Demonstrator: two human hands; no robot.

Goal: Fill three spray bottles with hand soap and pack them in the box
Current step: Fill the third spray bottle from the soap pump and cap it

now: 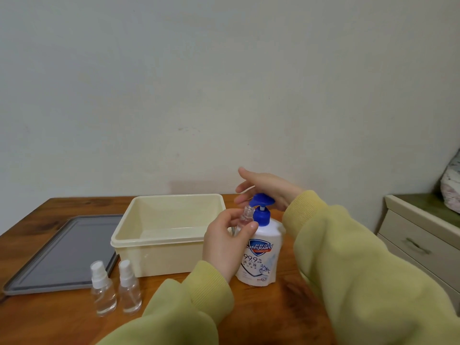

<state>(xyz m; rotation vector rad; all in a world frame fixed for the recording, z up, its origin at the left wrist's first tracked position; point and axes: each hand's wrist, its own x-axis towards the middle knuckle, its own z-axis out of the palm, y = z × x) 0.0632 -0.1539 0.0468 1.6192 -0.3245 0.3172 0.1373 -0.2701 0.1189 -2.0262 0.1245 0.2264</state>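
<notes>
My left hand grips a small clear spray bottle with its cap off, its open neck held under the spout of the blue pump. The white hand soap bottle stands upright on the wooden table, just right of the box. My right hand lies flat, palm down, on the blue pump head, fingers straight. Two more clear spray bottles with white spray caps stand side by side at the front left. The cream plastic box sits open with nothing visible inside.
A grey lid lies flat on the table left of the box. A pale cabinet with drawers stands to the right of the table, with a bundle on top. A plain wall rises behind the table.
</notes>
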